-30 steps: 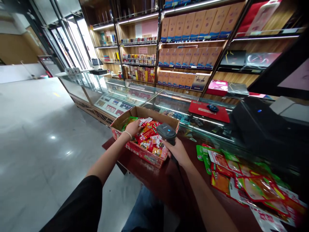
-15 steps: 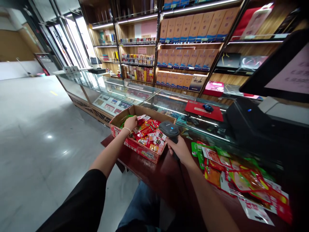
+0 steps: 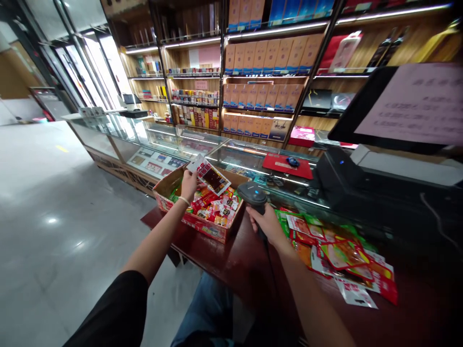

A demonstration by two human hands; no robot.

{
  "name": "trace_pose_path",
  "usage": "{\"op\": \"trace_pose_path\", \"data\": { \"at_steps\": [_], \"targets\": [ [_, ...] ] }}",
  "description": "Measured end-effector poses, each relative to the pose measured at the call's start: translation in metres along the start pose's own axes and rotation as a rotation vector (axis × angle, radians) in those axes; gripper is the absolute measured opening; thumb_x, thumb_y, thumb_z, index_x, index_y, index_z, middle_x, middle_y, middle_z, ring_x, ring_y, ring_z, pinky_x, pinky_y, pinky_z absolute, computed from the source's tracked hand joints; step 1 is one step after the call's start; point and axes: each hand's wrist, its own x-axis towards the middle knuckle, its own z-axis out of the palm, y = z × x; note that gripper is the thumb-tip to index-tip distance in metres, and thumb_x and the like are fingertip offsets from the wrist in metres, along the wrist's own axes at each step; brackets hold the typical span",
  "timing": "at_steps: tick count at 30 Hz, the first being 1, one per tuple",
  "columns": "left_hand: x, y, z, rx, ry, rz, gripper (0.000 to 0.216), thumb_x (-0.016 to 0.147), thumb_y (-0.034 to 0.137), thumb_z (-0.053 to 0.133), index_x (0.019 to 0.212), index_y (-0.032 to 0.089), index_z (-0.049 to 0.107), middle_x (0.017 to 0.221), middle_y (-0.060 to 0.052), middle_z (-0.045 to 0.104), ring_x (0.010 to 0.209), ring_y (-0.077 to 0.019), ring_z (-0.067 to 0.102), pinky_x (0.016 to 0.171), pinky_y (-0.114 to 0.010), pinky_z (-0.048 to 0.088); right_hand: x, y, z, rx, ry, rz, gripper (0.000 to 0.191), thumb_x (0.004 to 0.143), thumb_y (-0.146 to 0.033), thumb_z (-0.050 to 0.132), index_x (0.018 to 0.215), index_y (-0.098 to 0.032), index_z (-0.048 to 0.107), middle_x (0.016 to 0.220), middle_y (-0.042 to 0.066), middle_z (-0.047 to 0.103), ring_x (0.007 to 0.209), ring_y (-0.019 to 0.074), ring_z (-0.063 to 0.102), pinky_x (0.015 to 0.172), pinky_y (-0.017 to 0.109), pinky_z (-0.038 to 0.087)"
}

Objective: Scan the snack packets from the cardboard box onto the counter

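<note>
My left hand (image 3: 188, 183) is closed on a red-and-white snack packet (image 3: 211, 176), held up just above an open cardboard box (image 3: 202, 227) full of similar red, orange and green packets. My right hand (image 3: 266, 225) grips the handle of a black barcode scanner (image 3: 252, 193), whose head points left toward the lifted packet. The box stands on a dark red wooden counter (image 3: 231, 260), left of the scanner.
A spread of loose snack packets (image 3: 336, 253) lies on the counter at my right. Behind them stand a black register base (image 3: 338, 173) and a tilted screen (image 3: 401, 108). Glass display cases (image 3: 144, 140) and stocked wooden shelves (image 3: 267, 72) run behind; grey tiled floor (image 3: 54, 217) lies left.
My left hand has lifted a packet out of the box and raised it in front of the scanner. The view has swung slightly to the right.
</note>
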Motion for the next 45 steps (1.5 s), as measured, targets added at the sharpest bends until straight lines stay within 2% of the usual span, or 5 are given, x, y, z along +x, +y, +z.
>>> {"op": "trace_pose_path", "data": {
  "at_steps": [12,20,33,40,45],
  "targets": [
    [-0.092,-0.003,0.098,-0.429,-0.225,-0.217,0.025,0.086,0.036,0.062,0.098,0.023,0.045,0.083,0.002,0.056,0.067,-0.0106,0.066,0.082,-0.039,0.060,-0.039,0.012,-0.071,0.030,0.281,-0.042,0.033,0.079,-0.049,0.068,0.079,-0.022,0.050,0.053,-0.008,0.052,0.035,0.0084,0.046,0.036,0.021,0.037],
    [-0.154,-0.033,0.167,-0.475,-0.339,-0.216,0.026,0.089,0.039,0.056,0.110,0.027,0.046,0.104,-0.003,0.062,0.081,-0.0138,0.069,0.085,-0.039,0.059,-0.077,0.012,-0.115,0.038,0.452,0.005,0.043,0.075,-0.047,0.072,0.102,-0.027,0.045,0.051,-0.011,0.051,0.033,0.0094,0.044,0.033,0.020,0.036],
    [-0.182,-0.063,0.210,-0.431,-0.412,-0.245,0.024,0.089,0.038,0.056,0.107,0.027,0.043,0.105,-0.003,0.062,0.077,-0.0128,0.069,0.082,-0.036,0.059,-0.112,0.026,-0.159,-0.005,0.523,0.071,0.039,0.073,-0.053,0.074,0.088,-0.024,0.052,0.043,-0.009,0.047,0.031,0.0102,0.041,0.032,0.022,0.033],
    [-0.203,-0.099,0.255,0.042,-0.514,0.054,0.016,0.093,0.037,0.047,0.100,0.023,0.044,0.087,-0.001,0.063,0.073,-0.0148,0.064,0.071,-0.028,0.052,-0.142,0.032,-0.199,0.055,0.747,0.064,0.041,0.071,-0.052,0.076,0.079,-0.024,0.047,0.045,-0.009,0.050,0.029,0.0091,0.041,0.030,0.021,0.034],
    [-0.237,-0.134,0.292,0.432,-0.881,0.400,0.015,0.096,0.032,0.039,0.102,0.021,0.048,0.083,-0.004,0.063,0.075,-0.0188,0.062,0.072,-0.030,0.047,-0.168,0.029,-0.221,0.085,0.823,0.050,0.037,0.074,-0.048,0.075,0.080,-0.024,0.047,0.048,-0.009,0.053,0.030,0.0081,0.042,0.031,0.020,0.034]
  ]
}}
